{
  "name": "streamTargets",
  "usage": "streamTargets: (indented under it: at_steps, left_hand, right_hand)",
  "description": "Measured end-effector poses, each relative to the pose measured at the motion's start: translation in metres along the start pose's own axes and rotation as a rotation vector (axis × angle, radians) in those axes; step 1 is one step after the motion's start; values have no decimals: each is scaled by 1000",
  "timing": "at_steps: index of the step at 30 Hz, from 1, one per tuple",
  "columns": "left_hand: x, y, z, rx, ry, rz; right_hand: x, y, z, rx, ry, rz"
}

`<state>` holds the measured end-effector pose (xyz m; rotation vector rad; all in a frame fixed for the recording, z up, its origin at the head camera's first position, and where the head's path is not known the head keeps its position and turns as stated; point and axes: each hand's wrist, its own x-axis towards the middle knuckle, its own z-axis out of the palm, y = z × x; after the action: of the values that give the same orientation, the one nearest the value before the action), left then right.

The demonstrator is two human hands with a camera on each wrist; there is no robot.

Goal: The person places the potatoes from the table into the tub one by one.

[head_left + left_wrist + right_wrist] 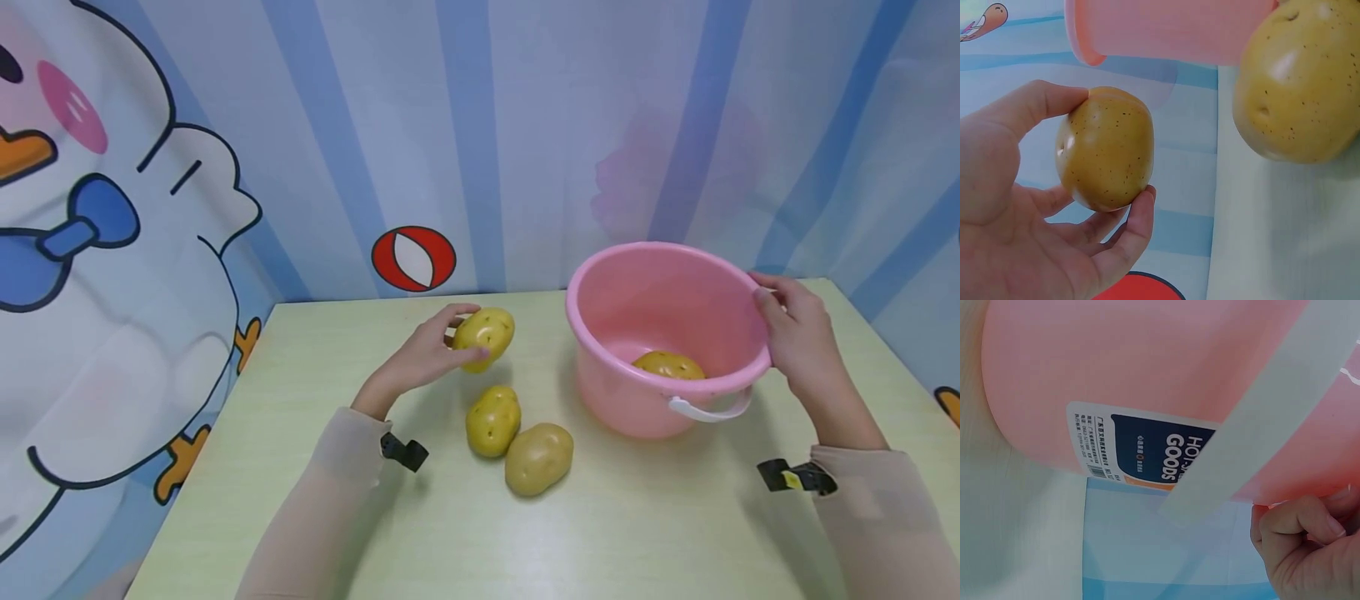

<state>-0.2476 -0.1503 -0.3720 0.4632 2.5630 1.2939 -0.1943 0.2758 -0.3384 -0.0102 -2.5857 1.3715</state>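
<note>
My left hand grips a yellow potato above the table, left of the pink bucket. In the left wrist view the thumb lies on one side of that potato and the fingertips on the other. With my right hand I hold the bucket's right rim; the right wrist view shows those fingers curled at the rim. One potato lies inside the bucket, partly hidden by its near wall. On the table, a yellow potato and a paler potato sit side by side.
The bucket's white handle hangs down at its front. A label is stuck on the bucket's side. Behind the pale table rises a striped, cartoon-printed backdrop. A black wrist camera sits on the left sleeve.
</note>
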Motion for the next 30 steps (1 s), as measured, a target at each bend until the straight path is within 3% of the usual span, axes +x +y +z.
streamTargets:
  at_steps: [18, 25, 30]
  left_hand:
    - [-5, 18, 0, -64, 1, 68]
    - [-5, 27, -1, -64, 5, 63]
    - [-7, 33, -2, -73, 2, 102]
  right_hand:
    - [0, 2, 1, 2, 2, -2]
    - [0, 2, 0, 3, 14, -10]
    - [0, 2, 0, 5, 8, -6]
